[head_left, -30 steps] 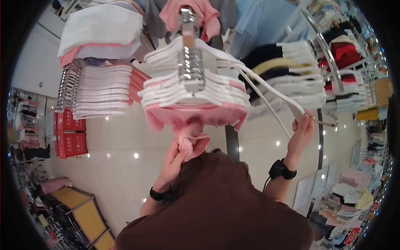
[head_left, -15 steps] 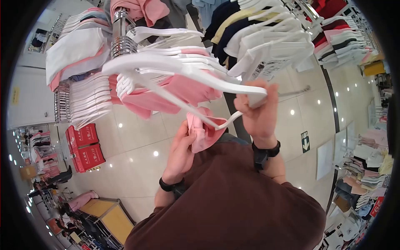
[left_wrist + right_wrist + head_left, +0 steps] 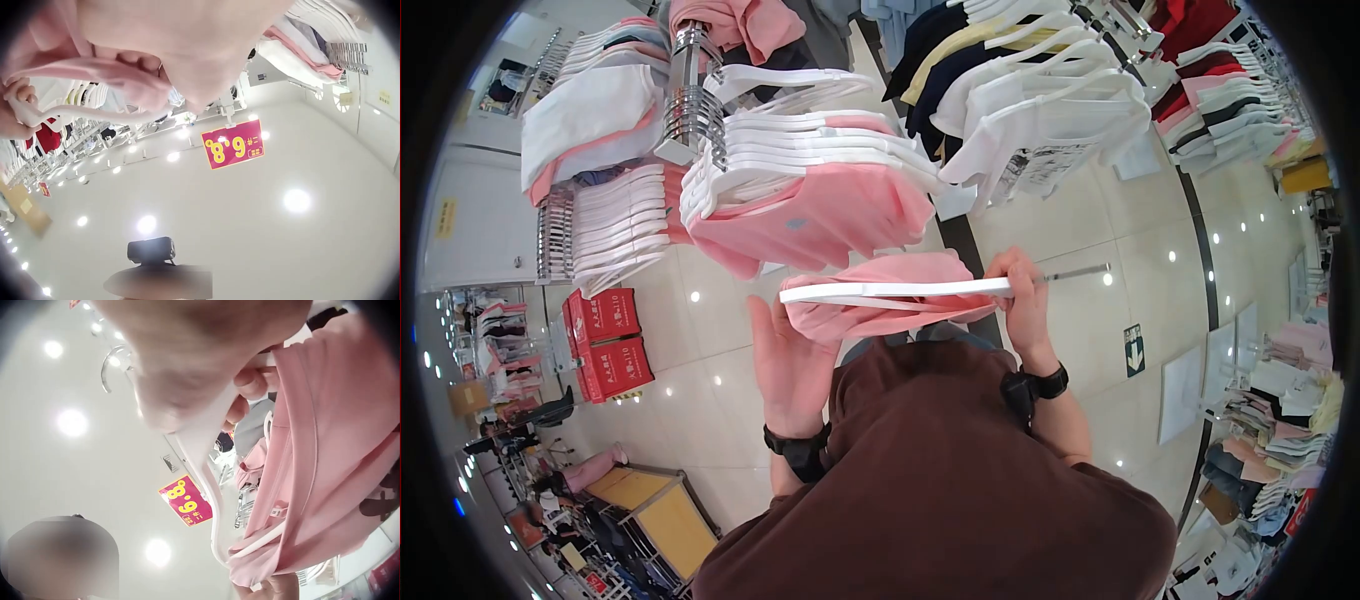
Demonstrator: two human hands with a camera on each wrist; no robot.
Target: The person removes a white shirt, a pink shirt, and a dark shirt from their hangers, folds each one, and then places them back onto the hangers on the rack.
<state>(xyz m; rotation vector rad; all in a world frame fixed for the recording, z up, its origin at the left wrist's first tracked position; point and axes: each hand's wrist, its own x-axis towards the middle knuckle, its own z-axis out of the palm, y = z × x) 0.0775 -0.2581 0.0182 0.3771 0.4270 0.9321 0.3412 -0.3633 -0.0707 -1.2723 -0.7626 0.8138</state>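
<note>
A pink shirt [image 3: 920, 268] spreads sideways in front of the body, and a white hanger [image 3: 960, 288] lies across it. My right hand [image 3: 1025, 308] grips the hanger's right end; its metal hook [image 3: 1082, 271] points outward to the right. My left hand [image 3: 792, 370] is at the shirt's left end, palm showing. Its fingers curl at the pink cloth [image 3: 122, 78] in the left wrist view; some are hidden behind the cloth. The right wrist view shows the shirt's neckline [image 3: 300, 425], with the hanger's lower part [image 3: 215, 531] running into the cloth.
A rail of white hangers with pink shirts [image 3: 820, 210] stands just ahead. Further right hang dark and white tops [image 3: 1040, 120]. Red boxes [image 3: 615, 370] stand on the tiled floor at the left. A price sign [image 3: 234, 145] hangs overhead.
The right hand has brought the hanger down and level over the pink shirt. The left hand has unbunched the cloth, moved slightly left and spread its grip.
</note>
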